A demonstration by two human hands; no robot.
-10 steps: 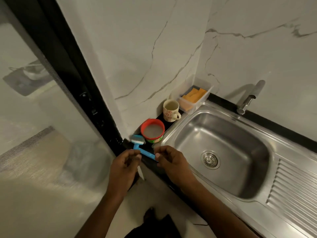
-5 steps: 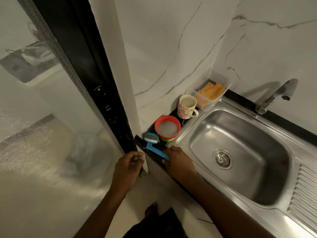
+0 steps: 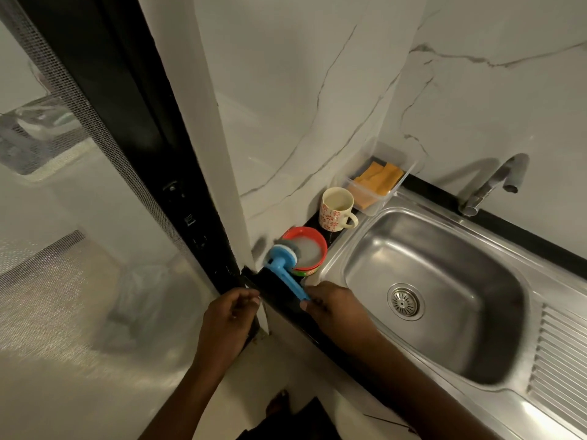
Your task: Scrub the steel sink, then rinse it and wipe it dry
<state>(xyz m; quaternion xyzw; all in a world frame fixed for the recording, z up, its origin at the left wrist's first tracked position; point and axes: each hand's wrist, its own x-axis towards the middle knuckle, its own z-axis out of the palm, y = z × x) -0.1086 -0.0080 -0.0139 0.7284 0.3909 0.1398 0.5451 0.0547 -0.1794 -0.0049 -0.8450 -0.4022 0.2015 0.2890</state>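
Off the steel sink's (image 3: 444, 258) left end, past the corner of the black worktop (image 3: 276, 289), the left hand (image 3: 230, 315) hangs with its forearm rising from below, fingers curled in and thumb tip against the forefinger. Whether it pinches anything cannot be told.

Between that hand and the sink, a blue scrub brush (image 3: 287, 274) slants up and away from the basin. Its round head rests on the near-left edge of a red soap tub (image 3: 305, 230) filled with pale paste, which stands on the worktop just left of the sink's rim.

The right hand (image 3: 336, 309) lies over the sink's front left corner, knuckles up, fingers closed round the lower end of the brush handle.

Behind the tub stands a floral mug (image 3: 333, 214), and at the sink's back left corner a clear tray (image 3: 390, 198) holds orange cloths (image 3: 379, 179).

The basin is dull, smeared steel with a round drain strainer (image 3: 405, 301) in its floor. A tap (image 3: 489, 188) stands behind it and a ribbed drainboard (image 3: 562, 354) adjoins its right side.
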